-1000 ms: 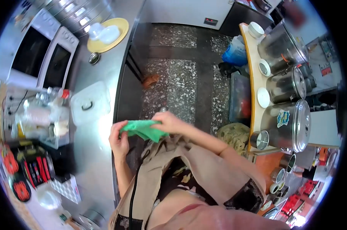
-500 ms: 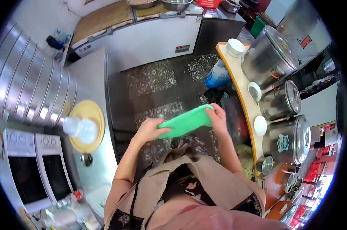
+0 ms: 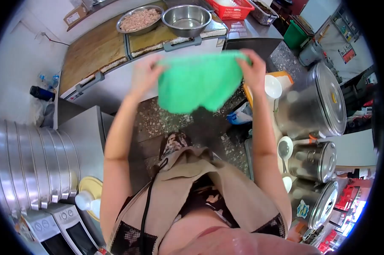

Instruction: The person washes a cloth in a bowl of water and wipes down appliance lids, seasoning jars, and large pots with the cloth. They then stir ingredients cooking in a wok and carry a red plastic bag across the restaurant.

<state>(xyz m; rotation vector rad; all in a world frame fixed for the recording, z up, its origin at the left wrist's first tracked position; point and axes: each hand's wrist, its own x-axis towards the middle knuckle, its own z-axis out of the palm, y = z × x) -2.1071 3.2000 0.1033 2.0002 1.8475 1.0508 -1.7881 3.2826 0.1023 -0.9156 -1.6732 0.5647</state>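
Note:
A green cloth (image 3: 198, 80) hangs spread between my two hands, in front of the white chest freezer. My left hand (image 3: 147, 75), somewhat blurred, is closed on its left upper corner. At the opposite upper corner, the fingers of my right hand (image 3: 253, 70) pinch the fabric. The cloth's lower edge hangs loose over the speckled floor. Beyond it, on the freezer top, are a metal bowl of minced pinkish food (image 3: 139, 20) and a metal bowl (image 3: 187, 20) with nothing visible inside.
Large lidded steel pots (image 3: 313, 102) line the right side, beside white bowls (image 3: 273, 86) on a wooden board. Stacked metal steamers (image 3: 35, 163) stand at the left, above two white ovens (image 3: 66, 229). A red basket (image 3: 231, 9) sits at the back.
The view has turned toward the freezer. Both hands have moved up and apart, and the cloth, bunched at first, now hangs spread open.

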